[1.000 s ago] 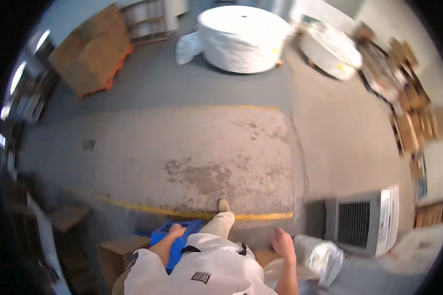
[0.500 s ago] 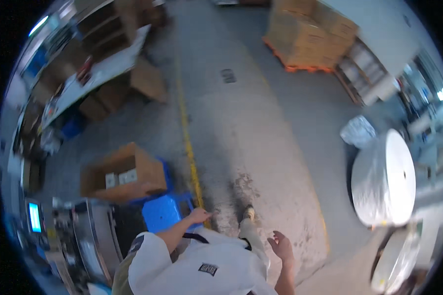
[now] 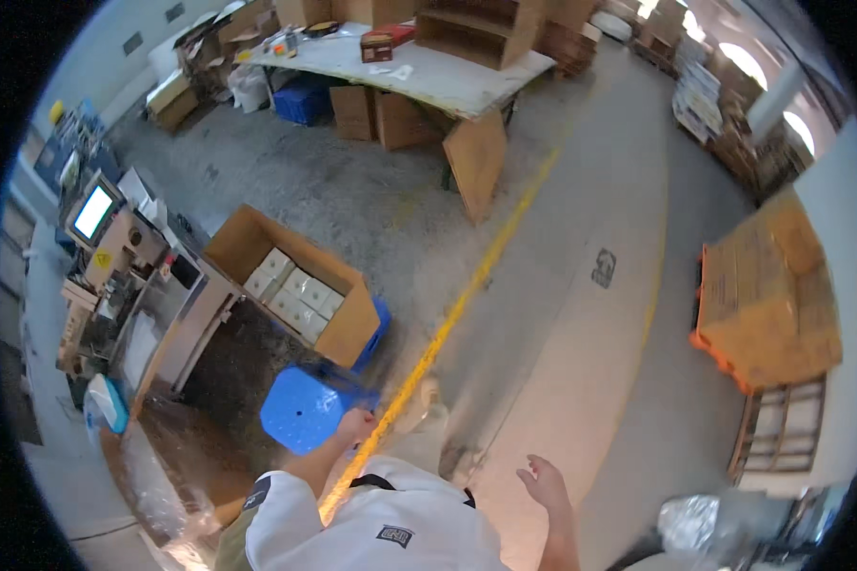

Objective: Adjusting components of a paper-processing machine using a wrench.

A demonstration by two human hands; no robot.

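Observation:
My left hand (image 3: 355, 424) is low in front of me, its fingers curled in and no object showing in them. Just beside it stands a blue plastic stool (image 3: 301, 411); I cannot tell whether the two touch. On my other side, my right hand (image 3: 545, 482) hangs free with fingers bent but apart, holding nothing. Beyond the stool, an open cardboard box (image 3: 354, 319) rests on a blue support and contains several white packs (image 3: 300, 290).
A machine with a lit screen (image 3: 94, 211) stands at the left. A yellow floor line (image 3: 467, 290) runs alongside my walkway. Ahead is a white-topped table (image 3: 438, 71) with a cardboard sheet (image 3: 476, 167) leaning by it. Stacked cartons (image 3: 767, 281) sit on an orange pallet at the right.
My view has swung left and I have moved forward. The table and box show more fully, while the large white rolls at the right have left the view. Both hands stay low.

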